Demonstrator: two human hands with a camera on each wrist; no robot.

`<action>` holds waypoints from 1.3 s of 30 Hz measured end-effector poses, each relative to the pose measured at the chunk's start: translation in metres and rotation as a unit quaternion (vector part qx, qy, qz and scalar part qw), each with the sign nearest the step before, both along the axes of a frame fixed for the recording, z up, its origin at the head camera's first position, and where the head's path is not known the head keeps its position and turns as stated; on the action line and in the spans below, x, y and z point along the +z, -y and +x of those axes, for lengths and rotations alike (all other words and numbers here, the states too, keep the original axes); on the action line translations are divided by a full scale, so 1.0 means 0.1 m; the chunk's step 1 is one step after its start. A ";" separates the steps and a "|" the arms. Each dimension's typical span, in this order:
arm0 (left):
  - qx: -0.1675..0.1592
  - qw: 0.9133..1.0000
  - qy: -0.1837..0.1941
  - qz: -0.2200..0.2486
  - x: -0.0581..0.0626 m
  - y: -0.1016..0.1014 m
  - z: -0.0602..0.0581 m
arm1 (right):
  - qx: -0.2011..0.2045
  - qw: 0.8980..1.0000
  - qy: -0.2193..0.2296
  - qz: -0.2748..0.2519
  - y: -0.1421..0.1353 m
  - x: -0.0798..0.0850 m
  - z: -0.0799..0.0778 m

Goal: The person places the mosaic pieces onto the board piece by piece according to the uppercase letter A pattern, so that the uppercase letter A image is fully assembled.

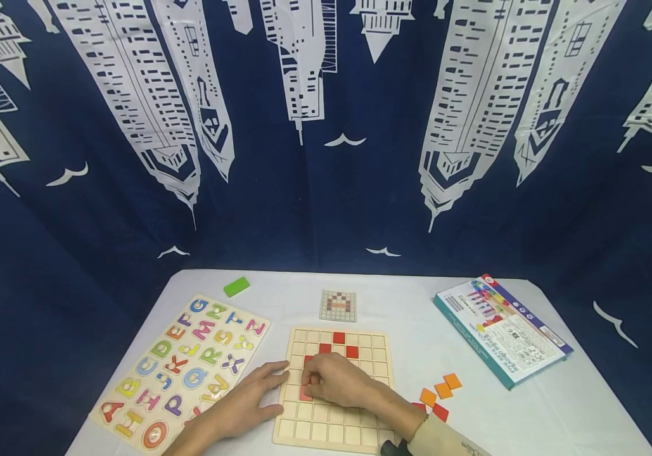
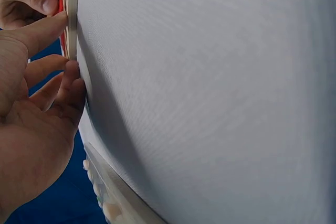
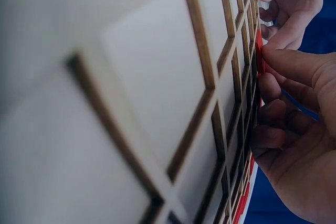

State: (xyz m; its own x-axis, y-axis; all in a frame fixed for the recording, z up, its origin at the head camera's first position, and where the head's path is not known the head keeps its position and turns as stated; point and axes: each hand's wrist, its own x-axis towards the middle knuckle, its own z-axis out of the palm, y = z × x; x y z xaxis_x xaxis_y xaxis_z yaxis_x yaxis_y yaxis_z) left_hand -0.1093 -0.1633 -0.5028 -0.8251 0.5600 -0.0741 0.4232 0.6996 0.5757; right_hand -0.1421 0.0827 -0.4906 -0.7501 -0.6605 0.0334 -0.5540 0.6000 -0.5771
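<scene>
A wooden grid board [image 1: 328,434] lies on the white table with several red square tiles [image 1: 339,337] set in its cells. Over the left part of the board, my right hand [image 1: 338,381] has thumb and index finger pinching a red tile [image 3: 260,51], seen edge-on in the right wrist view. My left hand [image 1: 248,402] rests at the board's left edge, its fingers extended; in the left wrist view its fingertips touch the board's side [image 2: 73,19]. Part of the board is hidden beneath my right hand and forearm.
A small pattern card [image 1: 338,306] lies behind the board. Left of it is an alphabet puzzle board [image 1: 189,351], with a green block [image 1: 237,287] behind. Orange tiles [image 1: 443,390] and red tiles [image 1: 440,412] lie to the right. A boxed set [image 1: 502,329] sits at the back right.
</scene>
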 end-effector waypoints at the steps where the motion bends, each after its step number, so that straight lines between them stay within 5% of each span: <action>1: 0.000 1.000 -0.001 -0.001 0.00 0.00 0.00 | -0.002 1.000 -0.001 0.003 0.00 0.00 0.00; 24: 0.000 1.000 0.003 0.006 0.00 0.01 0.00 | 0.001 0.999 0.039 -0.024 -0.07 0.00 -0.04; 33: 0.003 1.000 -0.002 0.002 -0.03 0.00 -0.02 | 0.015 0.998 0.039 -0.055 -0.37 0.06 -0.10; 39: 0.006 1.000 -0.005 -0.003 -0.03 0.00 -0.01 | -0.010 0.997 0.045 -0.061 -0.71 0.17 -0.14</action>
